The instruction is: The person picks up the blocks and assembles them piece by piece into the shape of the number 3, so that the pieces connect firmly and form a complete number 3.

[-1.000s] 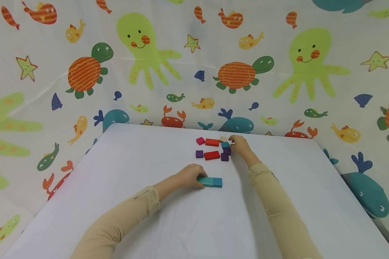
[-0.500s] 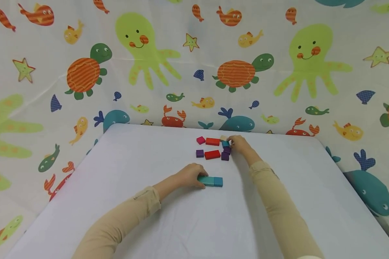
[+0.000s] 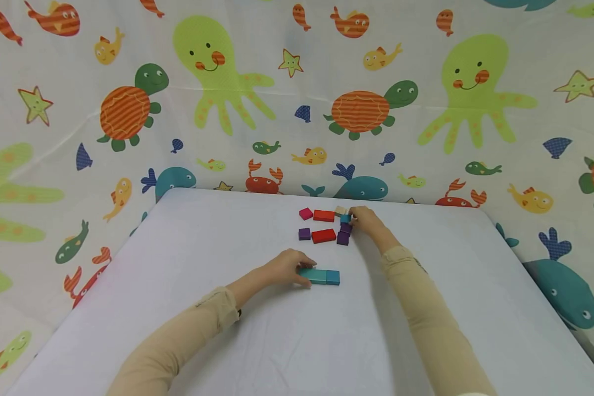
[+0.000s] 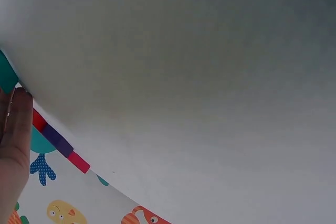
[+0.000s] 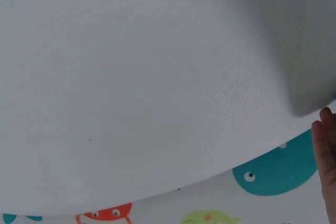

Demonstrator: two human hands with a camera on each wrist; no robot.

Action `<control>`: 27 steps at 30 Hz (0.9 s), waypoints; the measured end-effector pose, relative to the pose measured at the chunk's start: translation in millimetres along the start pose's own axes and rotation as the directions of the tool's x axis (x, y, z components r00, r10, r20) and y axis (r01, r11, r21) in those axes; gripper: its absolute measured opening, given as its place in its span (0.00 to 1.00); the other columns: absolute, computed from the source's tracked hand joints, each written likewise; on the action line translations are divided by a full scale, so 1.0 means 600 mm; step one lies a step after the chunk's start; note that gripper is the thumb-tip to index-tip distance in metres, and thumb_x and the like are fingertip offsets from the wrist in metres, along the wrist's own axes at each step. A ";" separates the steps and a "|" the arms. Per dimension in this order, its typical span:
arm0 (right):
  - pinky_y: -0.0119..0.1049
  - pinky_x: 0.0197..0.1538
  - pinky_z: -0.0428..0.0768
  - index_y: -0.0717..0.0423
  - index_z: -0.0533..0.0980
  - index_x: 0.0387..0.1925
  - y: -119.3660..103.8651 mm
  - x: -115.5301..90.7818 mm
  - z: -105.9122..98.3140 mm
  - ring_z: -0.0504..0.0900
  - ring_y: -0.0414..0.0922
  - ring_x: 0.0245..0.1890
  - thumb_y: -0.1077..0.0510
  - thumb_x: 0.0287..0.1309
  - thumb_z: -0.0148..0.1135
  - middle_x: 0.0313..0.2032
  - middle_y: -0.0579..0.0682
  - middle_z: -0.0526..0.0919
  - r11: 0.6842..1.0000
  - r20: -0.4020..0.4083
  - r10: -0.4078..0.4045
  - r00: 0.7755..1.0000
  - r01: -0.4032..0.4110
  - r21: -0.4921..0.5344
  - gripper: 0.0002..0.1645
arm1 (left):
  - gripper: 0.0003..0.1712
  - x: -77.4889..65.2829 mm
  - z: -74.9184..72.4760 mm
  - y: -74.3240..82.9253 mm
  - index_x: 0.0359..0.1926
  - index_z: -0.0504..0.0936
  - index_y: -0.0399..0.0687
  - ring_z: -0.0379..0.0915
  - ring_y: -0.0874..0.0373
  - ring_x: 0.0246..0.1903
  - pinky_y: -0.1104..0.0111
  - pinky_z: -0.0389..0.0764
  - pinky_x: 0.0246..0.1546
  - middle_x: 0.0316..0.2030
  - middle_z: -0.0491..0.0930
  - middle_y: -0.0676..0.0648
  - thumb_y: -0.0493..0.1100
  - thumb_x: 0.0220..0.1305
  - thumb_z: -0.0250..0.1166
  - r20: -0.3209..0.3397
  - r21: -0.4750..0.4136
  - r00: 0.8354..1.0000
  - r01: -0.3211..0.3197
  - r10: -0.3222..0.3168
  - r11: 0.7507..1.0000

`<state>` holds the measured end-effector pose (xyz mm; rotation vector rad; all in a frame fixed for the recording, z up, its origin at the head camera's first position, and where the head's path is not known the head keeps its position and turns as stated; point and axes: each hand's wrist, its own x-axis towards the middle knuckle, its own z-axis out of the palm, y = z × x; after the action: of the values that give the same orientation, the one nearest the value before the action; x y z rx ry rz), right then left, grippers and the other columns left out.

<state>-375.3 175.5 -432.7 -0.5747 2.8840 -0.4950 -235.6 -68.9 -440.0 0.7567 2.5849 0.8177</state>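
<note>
My left hand point(image 3: 288, 268) is at the left end of a long teal block point(image 3: 315, 276), its thumb on the near side and fingers on the far side. In the left wrist view, a sliver of white shows between the fingertips and the teal block point(image 4: 7, 74). A blue block point(image 3: 333, 277) adjoins that block's right end. Farther back, my right hand point(image 3: 367, 221) pinches a small blue cube point(image 3: 345, 219), partly hidden by the fingertips. Purple blocks point(image 3: 343, 238) stand just in front of this cube. Only some fingers of the right hand point(image 5: 326, 145) show in the right wrist view.
Left of the right hand lie two red blocks point(image 3: 324, 236), a pink block point(image 3: 306, 213), another purple block point(image 3: 304, 234) and a cream block point(image 3: 340, 210). A white cloth covers the table point(image 3: 218, 242). Behind it hangs a sea-animal curtain point(image 3: 277, 121).
My left hand has eased slightly left, and its hold around the teal block has loosened. The right hand's fingertips have met the blue cube, which has shifted slightly to the right.
</note>
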 end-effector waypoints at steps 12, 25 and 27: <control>0.48 0.49 0.79 0.71 0.74 0.45 -0.007 -0.030 0.002 0.80 0.57 0.43 0.61 0.58 0.62 0.42 0.66 0.81 0.997 -0.229 -0.066 0.971 0.071 0.010 0.18 | 0.23 -0.015 -0.002 -0.010 0.51 0.82 0.43 0.76 0.57 0.45 0.65 0.78 0.50 0.46 0.83 0.47 0.42 0.52 0.72 -0.041 -0.004 0.999 -0.015 0.015 1.000; 0.42 0.51 0.80 0.66 0.75 0.48 -0.045 -0.116 0.002 0.80 0.51 0.45 0.62 0.56 0.65 0.43 0.59 0.82 0.988 -0.038 -0.118 0.992 0.121 0.092 0.19 | 0.21 -0.014 0.000 -0.006 0.48 0.83 0.43 0.75 0.57 0.43 0.66 0.78 0.48 0.44 0.84 0.47 0.42 0.52 0.72 -0.054 -0.006 0.998 0.023 -0.024 1.000; 0.41 0.50 0.80 0.65 0.75 0.47 -0.051 -0.129 0.003 0.80 0.50 0.43 0.62 0.55 0.66 0.42 0.58 0.83 0.989 -0.014 -0.123 0.992 0.123 0.085 0.19 | 0.21 -0.012 -0.002 -0.007 0.48 0.83 0.43 0.75 0.57 0.43 0.66 0.78 0.48 0.44 0.84 0.47 0.42 0.52 0.72 -0.053 -0.012 0.998 0.030 -0.031 0.999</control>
<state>-293.7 179.1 -416.7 -0.7414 2.8315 -0.6366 -231.7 -76.5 -440.3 0.7001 2.6297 0.8528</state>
